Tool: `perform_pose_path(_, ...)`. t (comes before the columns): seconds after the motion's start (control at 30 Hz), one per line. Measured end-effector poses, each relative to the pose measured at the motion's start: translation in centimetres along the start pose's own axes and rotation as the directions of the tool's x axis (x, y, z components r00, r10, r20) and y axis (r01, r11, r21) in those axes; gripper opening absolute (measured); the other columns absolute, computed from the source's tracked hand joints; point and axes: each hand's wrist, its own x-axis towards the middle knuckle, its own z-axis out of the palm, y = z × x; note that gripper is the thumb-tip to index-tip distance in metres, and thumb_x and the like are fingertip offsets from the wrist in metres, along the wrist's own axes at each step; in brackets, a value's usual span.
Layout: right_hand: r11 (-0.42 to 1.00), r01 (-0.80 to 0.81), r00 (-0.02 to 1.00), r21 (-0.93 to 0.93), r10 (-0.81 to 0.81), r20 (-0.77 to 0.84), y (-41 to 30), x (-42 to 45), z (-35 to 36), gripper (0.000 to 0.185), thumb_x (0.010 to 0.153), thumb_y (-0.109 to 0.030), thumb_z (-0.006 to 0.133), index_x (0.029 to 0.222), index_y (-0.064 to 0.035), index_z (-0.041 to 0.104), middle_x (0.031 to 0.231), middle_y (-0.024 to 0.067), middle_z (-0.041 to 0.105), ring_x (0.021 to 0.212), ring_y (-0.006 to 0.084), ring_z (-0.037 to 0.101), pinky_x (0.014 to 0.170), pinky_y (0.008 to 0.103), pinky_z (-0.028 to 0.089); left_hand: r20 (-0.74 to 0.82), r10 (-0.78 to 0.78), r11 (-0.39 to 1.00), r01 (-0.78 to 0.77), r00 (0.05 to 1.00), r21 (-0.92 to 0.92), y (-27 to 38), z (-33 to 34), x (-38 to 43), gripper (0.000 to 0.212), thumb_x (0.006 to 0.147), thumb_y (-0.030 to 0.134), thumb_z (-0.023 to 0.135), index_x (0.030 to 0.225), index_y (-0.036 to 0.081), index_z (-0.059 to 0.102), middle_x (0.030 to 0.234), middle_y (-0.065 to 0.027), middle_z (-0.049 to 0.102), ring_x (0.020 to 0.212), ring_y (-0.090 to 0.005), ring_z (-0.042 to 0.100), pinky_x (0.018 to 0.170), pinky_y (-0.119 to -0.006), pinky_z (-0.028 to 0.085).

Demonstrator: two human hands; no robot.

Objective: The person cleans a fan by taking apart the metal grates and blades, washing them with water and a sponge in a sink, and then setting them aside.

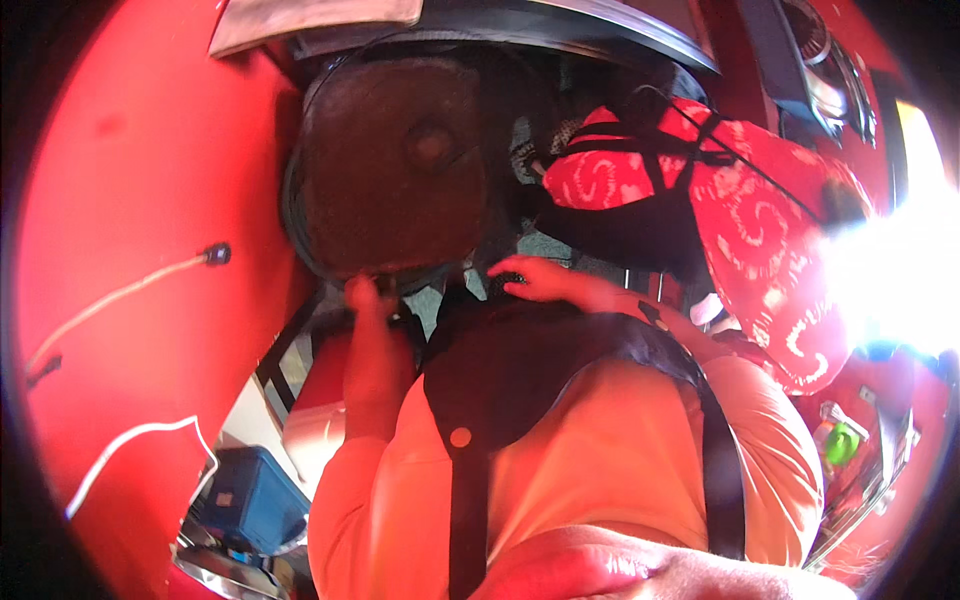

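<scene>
My left hand [363, 294] is at the near edge of a dark brown, rounded-square surface [390, 202] with a black rim. It is blurred, and whether its fingers grip anything is hidden. In front of my apron [517, 360] my right hand [541, 279] hovers with thumb and fingers apart, and nothing shows between them. Beneath its fingers lies a dark, mesh-textured thing [507, 283], too dim to name. A round, lighter patch [430, 145] shows on the brown surface; I cannot tell whether it is an object or a reflection.
Close on my right is another person in a red patterned garment [757, 217] with black straps. A red wall [165, 172] borders the left, with a cable [120, 300] against it. A blue plastic bin [251, 499] stands behind left. Glare washes out the far right.
</scene>
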Motion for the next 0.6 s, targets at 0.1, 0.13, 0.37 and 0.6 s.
perform_pose_path(0.1,0.958,-0.101,0.991,0.269,0.072,0.115,0.5,-2.0,-1.0,0.031,0.086,-0.012,0.056,0.116,-0.0074,0.056,0.103,0.0093,0.064,0.096,0.0165,0.059,0.085,0.0309,0.045,-0.068,0.075,0.997,-0.073,0.995,0.028,0.4,-10.6,5.6,0.014,0.077,0.015,0.057,0.083,0.005,0.065,0.083,-0.0115,0.065,0.075,-0.0264,0.064,0.064,-0.038,0.052)
perform_pose_path(0.13,0.952,-0.121,0.992,0.28,0.108,0.06,1.2,-3.3,-0.7,0.031,0.086,-0.012,0.056,0.116,-0.0074,0.056,0.103,0.0093,0.064,0.096,0.0165,0.059,0.085,0.0309,0.045,-0.097,0.039,0.996,-0.031,0.995,0.078,1.4,-9.7,4.6,0.014,0.076,0.015,0.058,0.084,0.005,0.064,0.084,-0.0114,0.065,0.076,-0.0264,0.063,0.064,-0.038,0.052)
perform_pose_path(0.37,0.854,-0.236,0.964,0.463,0.266,0.001,3.0,-9.9,-2.3,0.029,0.09,-0.01,0.05,0.119,-0.0046,0.053,0.113,0.0094,0.059,0.106,0.0197,0.055,0.092,0.0337,0.043,-0.135,-0.04,0.944,0.082,0.99,0.319,3.6,-8.9,1.0,0.021,0.071,0.015,0.065,0.09,0.004,0.061,0.092,-0.011,0.062,0.081,-0.0265,0.061,0.067,-0.038,0.051)
perform_pose_path(0.6,0.828,-0.199,0.941,0.524,0.311,-0.135,1.3,-17.9,-3.6,0.029,0.093,-0.015,0.05,0.12,-0.0044,0.053,0.114,0.0073,0.059,0.103,0.0177,0.055,0.09,0.0329,0.044,-0.111,-0.153,0.804,0.189,0.982,0.564,7.7,-5.3,-2.1,0.034,0.067,0.015,0.072,0.095,0.004,0.057,0.099,-0.0105,0.058,0.085,-0.0267,0.059,0.069,-0.038,0.051)
